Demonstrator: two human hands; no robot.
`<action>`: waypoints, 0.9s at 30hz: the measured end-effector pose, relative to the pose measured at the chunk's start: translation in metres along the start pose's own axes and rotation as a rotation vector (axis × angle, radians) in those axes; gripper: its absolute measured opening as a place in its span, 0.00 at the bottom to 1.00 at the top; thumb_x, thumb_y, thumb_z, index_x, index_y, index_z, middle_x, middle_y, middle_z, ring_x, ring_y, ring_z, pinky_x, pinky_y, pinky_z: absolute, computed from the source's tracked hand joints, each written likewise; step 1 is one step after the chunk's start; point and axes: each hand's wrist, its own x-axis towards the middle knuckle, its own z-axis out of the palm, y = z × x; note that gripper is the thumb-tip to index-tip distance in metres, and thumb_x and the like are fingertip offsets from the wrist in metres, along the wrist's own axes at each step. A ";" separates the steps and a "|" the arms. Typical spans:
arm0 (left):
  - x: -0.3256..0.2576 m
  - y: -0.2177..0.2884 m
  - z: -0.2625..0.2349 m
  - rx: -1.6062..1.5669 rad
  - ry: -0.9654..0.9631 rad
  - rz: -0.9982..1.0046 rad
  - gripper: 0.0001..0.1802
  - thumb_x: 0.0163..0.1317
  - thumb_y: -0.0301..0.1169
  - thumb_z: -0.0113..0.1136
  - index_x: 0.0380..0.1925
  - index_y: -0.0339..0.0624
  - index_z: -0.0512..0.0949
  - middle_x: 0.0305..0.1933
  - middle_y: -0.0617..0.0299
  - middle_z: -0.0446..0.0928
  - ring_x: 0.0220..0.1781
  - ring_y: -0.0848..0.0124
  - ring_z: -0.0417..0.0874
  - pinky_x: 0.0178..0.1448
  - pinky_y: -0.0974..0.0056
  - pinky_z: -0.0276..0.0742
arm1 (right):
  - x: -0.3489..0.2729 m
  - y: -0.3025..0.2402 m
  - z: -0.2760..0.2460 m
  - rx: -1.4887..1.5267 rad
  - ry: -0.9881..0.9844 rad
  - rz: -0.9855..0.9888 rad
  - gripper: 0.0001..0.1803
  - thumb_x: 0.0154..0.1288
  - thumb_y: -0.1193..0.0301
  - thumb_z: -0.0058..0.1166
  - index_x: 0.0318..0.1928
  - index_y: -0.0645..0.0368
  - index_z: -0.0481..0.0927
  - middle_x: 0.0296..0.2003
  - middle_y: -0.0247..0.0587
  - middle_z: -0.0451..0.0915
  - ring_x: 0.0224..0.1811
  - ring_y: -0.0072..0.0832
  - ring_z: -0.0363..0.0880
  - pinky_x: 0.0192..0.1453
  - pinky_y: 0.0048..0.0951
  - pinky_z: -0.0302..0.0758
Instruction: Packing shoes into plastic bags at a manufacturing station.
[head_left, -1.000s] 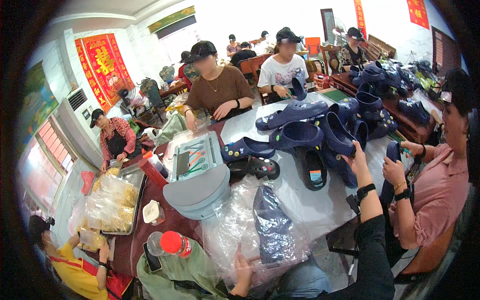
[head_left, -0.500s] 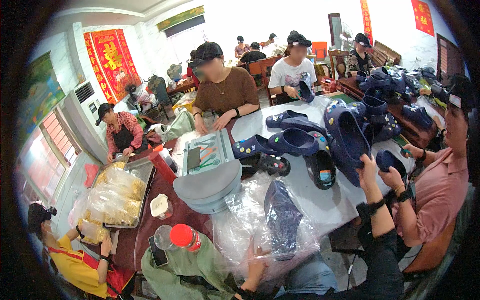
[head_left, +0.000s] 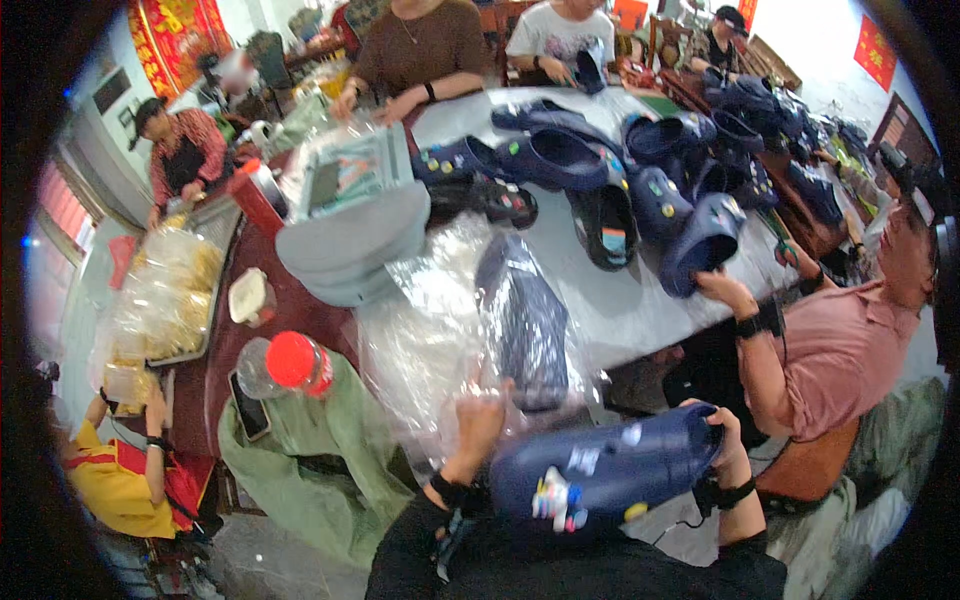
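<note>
In my right hand (head_left: 732,438) is a navy clog (head_left: 610,462), gripped by its heel end and lying sideways above my lap. Colourful charms dot its upper. My left hand (head_left: 482,425) has its fingers closed on the near edge of a clear plastic bag (head_left: 432,340), close to the clog's toe. Another navy clog (head_left: 525,320) lies inside the clear plastic on the table. Motion blurs my left fingertips slightly.
Several navy clogs (head_left: 565,158) and a black clog (head_left: 603,222) crowd the white-covered table. A grey machine (head_left: 350,240), a red-lidded jar (head_left: 290,362) and a phone (head_left: 250,408) are to the left. At the right, a co-worker in pink holds a clog (head_left: 703,243).
My right hand has brought a navy clog from the pile down to my lap. My left hand still grips the bag, and the view has tilted downward.
</note>
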 end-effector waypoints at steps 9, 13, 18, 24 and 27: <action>0.010 0.011 0.018 -0.829 0.130 -0.344 0.23 0.70 0.36 0.41 0.62 0.38 0.63 0.62 0.44 0.67 0.62 0.61 0.71 0.61 0.62 0.66 | -0.051 0.033 -0.018 -0.013 0.195 0.057 0.31 0.33 0.68 0.47 0.45 0.68 0.72 0.37 0.43 0.77 0.38 0.33 0.77 0.44 0.27 0.74; -0.009 0.007 0.027 -1.034 0.062 -0.450 0.37 0.53 0.23 0.53 0.65 0.41 0.57 0.51 0.48 0.75 0.30 0.71 0.78 0.33 0.66 0.76 | -0.058 0.045 0.006 -0.158 0.243 -0.045 0.29 0.34 0.65 0.45 0.42 0.68 0.72 0.35 0.39 0.75 0.38 0.28 0.74 0.46 0.23 0.70; -0.009 0.002 0.001 -0.828 -0.099 -0.415 0.28 0.69 0.43 0.35 0.66 0.45 0.59 0.46 0.51 0.80 0.37 0.73 0.82 0.34 0.71 0.75 | -0.056 0.053 0.027 -0.154 0.310 -0.243 0.26 0.39 0.65 0.44 0.41 0.67 0.72 0.34 0.38 0.75 0.36 0.25 0.72 0.43 0.21 0.69; -0.028 -0.002 0.002 -0.834 0.018 -0.325 0.36 0.69 0.54 0.35 0.68 0.42 0.52 0.29 0.62 0.80 0.18 0.79 0.66 0.22 0.75 0.65 | -0.060 0.061 0.058 -0.045 0.447 -0.381 0.24 0.42 0.66 0.44 0.42 0.67 0.72 0.35 0.38 0.75 0.37 0.24 0.73 0.46 0.22 0.69; -0.028 0.010 0.009 -0.645 0.224 -0.107 0.38 0.69 0.55 0.36 0.68 0.37 0.50 0.26 0.64 0.77 0.18 0.79 0.66 0.22 0.74 0.65 | -0.063 0.068 0.072 0.034 0.481 -0.419 0.23 0.44 0.67 0.44 0.42 0.66 0.71 0.36 0.38 0.75 0.39 0.26 0.73 0.47 0.24 0.69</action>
